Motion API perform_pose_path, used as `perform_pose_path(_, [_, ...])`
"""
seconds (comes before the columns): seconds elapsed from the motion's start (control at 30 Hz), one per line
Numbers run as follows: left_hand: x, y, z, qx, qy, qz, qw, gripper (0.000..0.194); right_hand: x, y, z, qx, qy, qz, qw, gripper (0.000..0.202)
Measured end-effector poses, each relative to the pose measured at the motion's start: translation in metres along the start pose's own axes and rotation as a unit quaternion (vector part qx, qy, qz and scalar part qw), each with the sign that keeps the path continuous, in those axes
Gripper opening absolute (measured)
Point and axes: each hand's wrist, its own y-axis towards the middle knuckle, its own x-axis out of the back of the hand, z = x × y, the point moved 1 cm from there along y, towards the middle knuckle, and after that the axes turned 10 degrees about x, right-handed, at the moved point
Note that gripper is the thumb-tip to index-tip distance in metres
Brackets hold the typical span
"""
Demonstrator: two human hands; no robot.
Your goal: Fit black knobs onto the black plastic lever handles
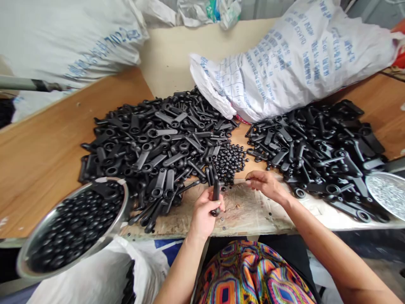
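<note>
My left hand [205, 207] is closed around a black plastic lever [216, 195], held upright over the front of the bench. To its right, my right hand [264, 184] has thumb and fingers pinched together. A tiny dark spot shows at the fingertips, too small to name. Just beyond both hands lies a small heap of round black beads [230, 162]. A large pile of black levers [167, 139] spreads behind and left of my left hand. Another pile of black levers with rods [316, 152] lies beyond my right hand.
A metal bowl [125, 198] of black round caps stands at the left front edge. A second bowl [368, 185], holding small clear or silvery pieces, sits far right. A printed white sack [284, 63] lies behind the piles; another sack [72, 38] stands back left. Wooden boards [41, 152] border the bench.
</note>
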Motion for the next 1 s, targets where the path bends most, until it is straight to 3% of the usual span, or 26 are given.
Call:
perform_pose_path(0.03, [-0.002, 0.001, 0.002, -0.015, 0.009, -0.014, 1.000, 0.029, 0.001, -0.009, 0.000, -0.006, 0.125, -0.025, 0.992, 0.019])
perform_pose_path(0.07, [-0.004, 0.002, 0.005, -0.032, 0.024, -0.030, 0.999, 0.030, 0.002, -0.018, 0.001, -0.015, 0.261, -0.053, 0.964, 0.021])
perform_pose_path(0.13, [-0.010, 0.003, 0.011, -0.065, 0.072, -0.054, 0.994, 0.028, -0.001, -0.035, 0.003, -0.037, 0.493, -0.096, 0.864, 0.023])
perform_pose_path(0.2, [-0.019, 0.003, 0.017, -0.086, 0.135, -0.051, 0.986, 0.019, -0.006, -0.049, 0.007, -0.051, 0.602, -0.103, 0.790, 0.024])
perform_pose_path(0.33, [-0.038, -0.003, 0.025, -0.071, 0.277, -0.001, 0.958, 0.011, -0.014, -0.063, 0.016, -0.046, 0.684, -0.091, 0.722, 0.019])
perform_pose_path(0.43, [-0.052, -0.008, 0.026, -0.087, 0.347, 0.033, 0.933, 0.009, -0.018, -0.067, 0.021, -0.036, 0.710, -0.089, 0.698, 0.018])
perform_pose_path(0.57, [-0.063, -0.009, 0.026, -0.138, 0.394, 0.063, 0.907, 0.011, -0.024, -0.067, 0.020, -0.029, 0.716, -0.103, 0.690, 0.017])
perform_pose_path(0.77, [-0.060, -0.003, 0.028, -0.187, 0.506, 0.037, 0.841, 0.020, -0.029, -0.067, 0.014, -0.043, 0.713, -0.131, 0.688, 0.016])
perform_pose_path(1.0, [-0.057, -0.004, 0.033, -0.194, 0.590, -0.004, 0.784, 0.021, -0.038, -0.069, 0.019, -0.061, 0.705, -0.183, 0.683, 0.014])
